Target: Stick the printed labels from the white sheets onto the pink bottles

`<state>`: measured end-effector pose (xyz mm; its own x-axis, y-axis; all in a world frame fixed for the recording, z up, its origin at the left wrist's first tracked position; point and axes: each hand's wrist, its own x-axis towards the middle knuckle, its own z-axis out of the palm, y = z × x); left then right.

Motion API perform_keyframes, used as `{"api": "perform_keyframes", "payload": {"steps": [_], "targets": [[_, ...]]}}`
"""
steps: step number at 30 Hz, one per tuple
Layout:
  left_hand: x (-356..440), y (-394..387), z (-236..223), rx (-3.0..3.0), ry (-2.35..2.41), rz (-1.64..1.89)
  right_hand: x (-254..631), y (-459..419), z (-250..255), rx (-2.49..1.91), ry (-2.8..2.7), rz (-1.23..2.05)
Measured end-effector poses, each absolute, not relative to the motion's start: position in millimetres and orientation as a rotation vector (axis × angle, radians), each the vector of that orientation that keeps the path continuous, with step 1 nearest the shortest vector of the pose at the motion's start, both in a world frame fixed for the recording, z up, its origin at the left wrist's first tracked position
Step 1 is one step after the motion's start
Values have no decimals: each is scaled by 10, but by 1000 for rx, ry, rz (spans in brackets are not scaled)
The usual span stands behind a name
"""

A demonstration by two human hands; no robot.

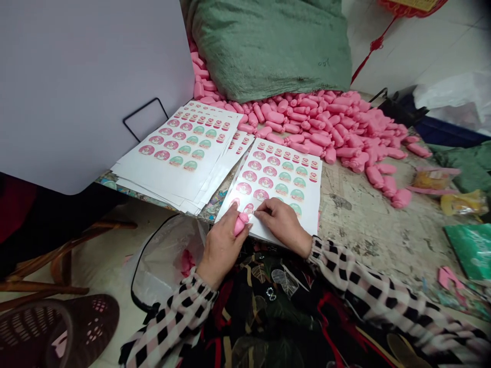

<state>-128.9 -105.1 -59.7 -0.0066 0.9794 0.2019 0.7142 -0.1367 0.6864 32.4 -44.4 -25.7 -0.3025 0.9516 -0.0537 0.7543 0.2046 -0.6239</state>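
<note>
My left hand (222, 245) is closed around a small pink bottle-shaped piece (241, 224), whose rounded end shows between thumb and fingers. My right hand (282, 222) rests over the lower part of a white sticker sheet (311, 220), thumb and forefinger pinched at the edge of a small pink sticker (248, 208). Whether that sticker is fully off the sheet I cannot tell. Pink and green round stickers and small red ones run in rows across the sheet. Both hands are close together at the table's front edge.
Left of the hands lies a stack of sticker sheets (164, 179). Behind spreads a heap of pink pieces (322, 125) under a green sack (272, 46). A grey panel (88, 92) stands at left. A plastic-lined container (161, 266) and brown basket (92, 327) sit below; a green packet (470, 250) lies right.
</note>
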Motion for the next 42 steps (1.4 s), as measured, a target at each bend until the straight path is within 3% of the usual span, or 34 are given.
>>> {"api": "perform_keyframes", "payload": {"steps": [13,22,30,35,39,42], "targets": [[-1296,-1198,-514,2177,1598,437,253,-385,-204,-1725,-2167,775],[-1264,-1211,-485,2204,1689,346,180,-341,-58,-1807,-2194,709],[-1283,-1199,-487,2180,1649,396,250,-256,196,-1719,-2234,611],[-1323,-1237,-506,2128,1549,491,507,-330,15,-1657,-2025,775],[-1363,-1331,-445,1961,1457,776,729,-409,-204,-1613,-1716,941],[-1330,-1327,-296,1479,1400,1060,797,-468,-148,-1555,-1535,1051]]}}
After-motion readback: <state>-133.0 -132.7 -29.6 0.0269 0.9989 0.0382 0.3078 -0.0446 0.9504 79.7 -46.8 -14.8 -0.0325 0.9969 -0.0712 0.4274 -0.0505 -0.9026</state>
